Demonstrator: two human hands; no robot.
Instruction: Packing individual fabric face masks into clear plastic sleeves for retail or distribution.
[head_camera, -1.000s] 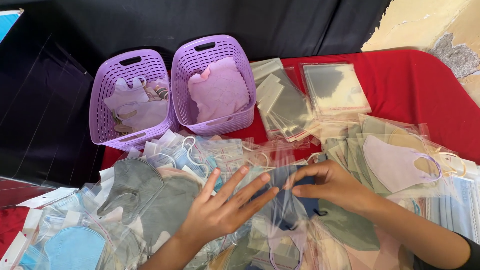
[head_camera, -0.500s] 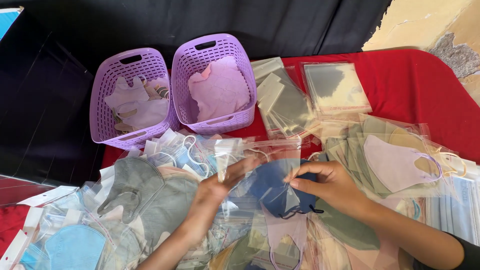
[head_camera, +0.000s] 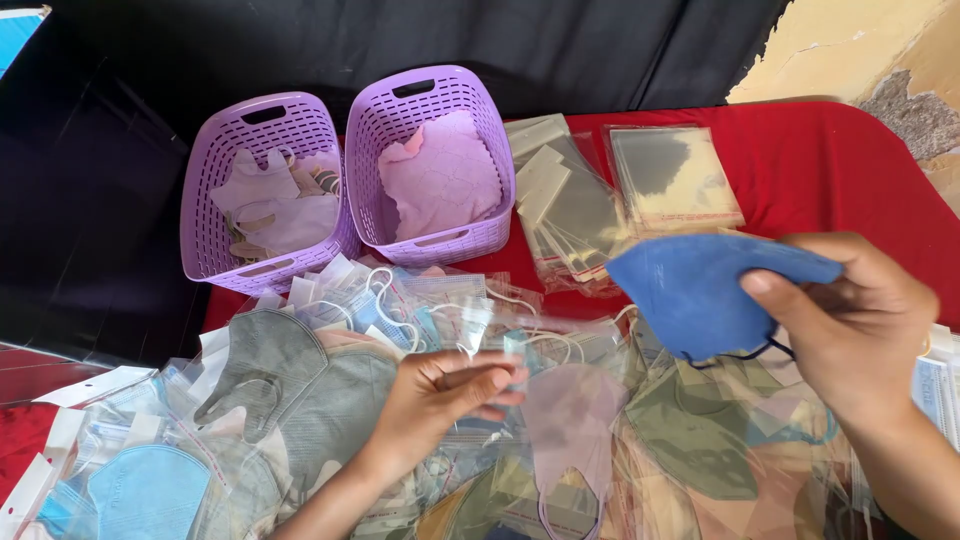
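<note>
My right hand holds a dark blue cloth face mask up above the table, pinched at its right edge. My left hand grips a clear plastic sleeve over a heap of bagged masks. A pink mask in its wrapper lies just right of my left hand. Grey bagged masks lie to the left of it.
Two purple plastic baskets stand at the back, holding pale pink masks. Stacks of clear empty sleeves lie on the red tablecloth. A light blue bagged mask sits at the lower left. Black cloth hangs behind.
My right hand has drawn the blue mask out of its sleeve and lifted it up to the right. My left hand has closed on the empty sleeve.
</note>
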